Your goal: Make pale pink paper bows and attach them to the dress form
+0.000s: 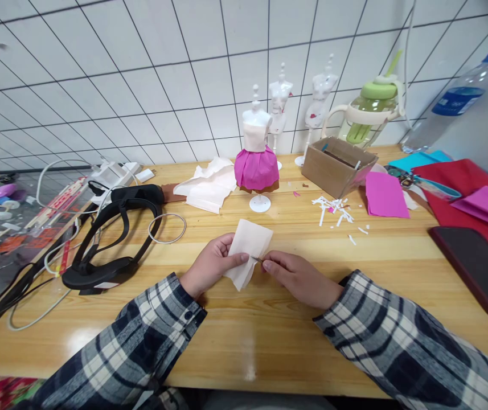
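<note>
Cream paper (252, 238) pinched in left fingers (232, 259); small metal tool (256, 259) gripped by right fingers (271, 263), mid-counter (244, 336).

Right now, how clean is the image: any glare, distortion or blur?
Head view: glare patches low on the table; wall lines skewed, bottle looks stretched toward the edge; top-right corner dark; tool in the right hand too small and soft to identify.

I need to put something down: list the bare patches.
The table is bare between the left sleeve and the right sleeve, and from the right hand across to the phone, below the white scraps. Crowded: from the brown box to the red sheets, and around the black headset.
</note>
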### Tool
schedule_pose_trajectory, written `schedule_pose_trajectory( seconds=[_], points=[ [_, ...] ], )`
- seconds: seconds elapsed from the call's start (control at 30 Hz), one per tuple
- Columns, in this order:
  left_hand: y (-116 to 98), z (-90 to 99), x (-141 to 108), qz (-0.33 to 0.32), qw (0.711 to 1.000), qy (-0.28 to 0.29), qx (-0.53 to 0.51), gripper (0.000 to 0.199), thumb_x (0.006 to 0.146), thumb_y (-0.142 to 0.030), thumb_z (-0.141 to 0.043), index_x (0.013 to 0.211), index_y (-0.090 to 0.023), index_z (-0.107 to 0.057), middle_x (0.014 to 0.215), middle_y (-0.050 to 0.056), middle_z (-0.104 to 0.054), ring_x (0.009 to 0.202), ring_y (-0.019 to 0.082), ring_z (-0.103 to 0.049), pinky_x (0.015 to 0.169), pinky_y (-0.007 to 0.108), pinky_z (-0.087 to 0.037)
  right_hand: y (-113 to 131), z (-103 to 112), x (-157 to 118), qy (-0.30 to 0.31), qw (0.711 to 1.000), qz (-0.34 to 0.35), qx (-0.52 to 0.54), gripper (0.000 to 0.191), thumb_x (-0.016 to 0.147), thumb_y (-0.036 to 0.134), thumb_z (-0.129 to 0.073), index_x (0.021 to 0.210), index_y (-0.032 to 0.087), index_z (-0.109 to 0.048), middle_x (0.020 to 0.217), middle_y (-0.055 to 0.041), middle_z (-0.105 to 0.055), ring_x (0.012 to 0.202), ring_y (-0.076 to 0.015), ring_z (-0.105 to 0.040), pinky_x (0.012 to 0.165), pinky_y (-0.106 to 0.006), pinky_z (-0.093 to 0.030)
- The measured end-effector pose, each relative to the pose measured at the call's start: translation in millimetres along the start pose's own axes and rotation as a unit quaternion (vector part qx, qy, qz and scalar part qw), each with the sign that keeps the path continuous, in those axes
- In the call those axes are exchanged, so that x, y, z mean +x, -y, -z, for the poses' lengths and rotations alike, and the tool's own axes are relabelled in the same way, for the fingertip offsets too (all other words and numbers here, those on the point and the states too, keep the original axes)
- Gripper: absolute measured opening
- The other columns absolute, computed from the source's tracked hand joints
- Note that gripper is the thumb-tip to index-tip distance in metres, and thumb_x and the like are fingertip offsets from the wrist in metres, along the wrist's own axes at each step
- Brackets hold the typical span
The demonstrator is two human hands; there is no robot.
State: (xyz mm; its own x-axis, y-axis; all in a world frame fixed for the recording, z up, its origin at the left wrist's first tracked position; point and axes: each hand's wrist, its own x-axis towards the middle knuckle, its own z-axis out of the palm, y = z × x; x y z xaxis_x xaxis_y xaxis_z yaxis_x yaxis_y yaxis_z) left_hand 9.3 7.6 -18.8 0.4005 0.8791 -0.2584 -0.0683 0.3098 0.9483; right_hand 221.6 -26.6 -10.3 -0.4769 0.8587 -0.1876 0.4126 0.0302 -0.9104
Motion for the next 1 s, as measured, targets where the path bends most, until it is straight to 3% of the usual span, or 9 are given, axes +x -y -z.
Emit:
schedule_pose_trajectory(
  seconds=[0.27,0.47,1.0],
  points=[
    [-3.5,-3.2,-1.2,0.009,1.000,0.010,0.027,0.042,0.068,-0.027,-0.082,0.104,-0.014,-0.064,0.097,0.004,-0.073,0.079,0.014,-0.064,0.073,0.024,-0.050,-2.5,-1.1,0.2,-0.001,1.000,0.016,0.007,0.033,0.096,0.043,-0.038,0.091,0.018,-0.059,0.085,-0.0028,-0.063,0.076,-0.0159,-0.055,0.069,-0.028,-0.041],
    [-1.7,-6.7,-1.3,0.006,0.999,0.009,0.037,0.044,0.066,-0.027,-0.083,0.103,-0.015,-0.064,0.093,0.003,-0.072,0.078,0.015,-0.065,0.073,0.025,-0.049,-4.2,-4.2,2.1,-0.005,0.999,0.034,0.013,0.037,0.097,0.044,-0.038,0.110,0.019,-0.062,0.096,-0.0054,-0.068,0.088,-0.0203,-0.060,0.079,-0.031,-0.045],
    [-0.2,-6.4,-0.3,-0.003,0.999,0.022,0.036,0.042,0.068,-0.026,-0.081,0.104,-0.015,-0.064,0.095,0.003,-0.072,0.079,0.014,-0.065,0.073,0.024,-0.050,-7.5,-5.5,4.2,-0.011,0.999,0.041,0.014,0.035,0.096,0.040,-0.042,0.114,0.018,-0.063,0.103,-0.0066,-0.070,0.098,-0.0231,-0.062,0.091,-0.037,-0.046]
  ],
)
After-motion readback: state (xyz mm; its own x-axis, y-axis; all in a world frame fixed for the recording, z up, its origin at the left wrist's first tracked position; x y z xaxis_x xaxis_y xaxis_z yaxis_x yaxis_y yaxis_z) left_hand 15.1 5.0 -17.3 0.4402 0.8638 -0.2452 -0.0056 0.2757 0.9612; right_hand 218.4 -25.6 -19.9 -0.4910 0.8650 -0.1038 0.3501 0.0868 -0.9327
